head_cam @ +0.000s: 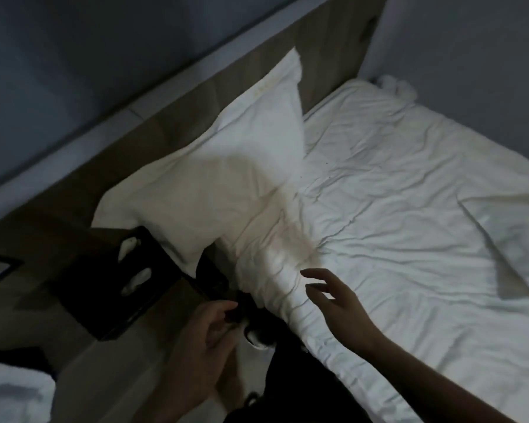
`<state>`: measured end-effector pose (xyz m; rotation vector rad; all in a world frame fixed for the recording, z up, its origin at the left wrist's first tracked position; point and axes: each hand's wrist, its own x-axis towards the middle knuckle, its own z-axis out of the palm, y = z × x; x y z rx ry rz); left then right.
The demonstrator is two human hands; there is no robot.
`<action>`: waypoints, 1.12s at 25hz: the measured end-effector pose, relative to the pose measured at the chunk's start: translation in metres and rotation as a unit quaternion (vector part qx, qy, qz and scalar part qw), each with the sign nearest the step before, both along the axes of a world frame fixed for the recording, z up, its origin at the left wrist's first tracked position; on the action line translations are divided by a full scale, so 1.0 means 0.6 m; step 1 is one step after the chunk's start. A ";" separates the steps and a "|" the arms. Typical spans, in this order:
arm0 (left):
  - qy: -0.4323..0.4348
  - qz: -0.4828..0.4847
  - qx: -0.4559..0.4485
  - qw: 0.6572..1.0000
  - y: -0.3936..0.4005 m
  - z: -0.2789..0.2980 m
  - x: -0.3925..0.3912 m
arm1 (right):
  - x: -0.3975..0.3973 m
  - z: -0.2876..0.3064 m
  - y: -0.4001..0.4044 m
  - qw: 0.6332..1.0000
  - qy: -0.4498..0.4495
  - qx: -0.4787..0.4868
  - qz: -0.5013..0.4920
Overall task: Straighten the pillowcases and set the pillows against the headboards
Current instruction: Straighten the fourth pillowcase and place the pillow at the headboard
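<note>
A white pillow (226, 166) leans against the wooden headboard (327, 41) at the head of the bed (409, 209), tilted so that one corner points up along the board and the lower end hangs past the mattress edge, above a dark tray (104, 285). Its case looks smooth over most of the face, with a few long creases near the top edge. A faint brownish stain marks the rumpled white sheet (379, 166) just beside the pillow's lower corner.

The right hand (336, 303) hovers over the sheet at the near edge of the bed, fingers (313, 272) spread and loosely curved, its grip released and holding nothing, apart from the pillow. The left hand (208, 337) sits lower, beside the bed edge, fingers curled in toward a dark object; the dim light leaves it unclear whether that grip is closed on anything.

The tray rests on the bedside surface (165, 303) and carries small white items. A second white pillowcase or folded cloth (513, 236) lies flat on the far right of the bed. Another piece of white bedding (13, 392) shows at the lower left corner. Grey walls (74, 56) rise behind the headboard.
</note>
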<state>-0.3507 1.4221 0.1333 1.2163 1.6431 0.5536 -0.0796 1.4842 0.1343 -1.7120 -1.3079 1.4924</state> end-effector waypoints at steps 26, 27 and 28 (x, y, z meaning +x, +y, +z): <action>-0.054 -0.365 0.045 0.928 -0.599 0.077 0.662 | 0.567 0.104 -0.995 0.924 0.021 -0.020 -0.381; -0.060 -0.372 0.042 0.925 -0.624 0.081 0.690 | 0.599 0.111 -1.009 0.927 0.021 -0.015 -0.375; -0.063 -0.381 0.043 0.922 -0.651 0.085 0.726 | 0.639 0.121 -1.030 0.929 0.022 -0.014 -0.370</action>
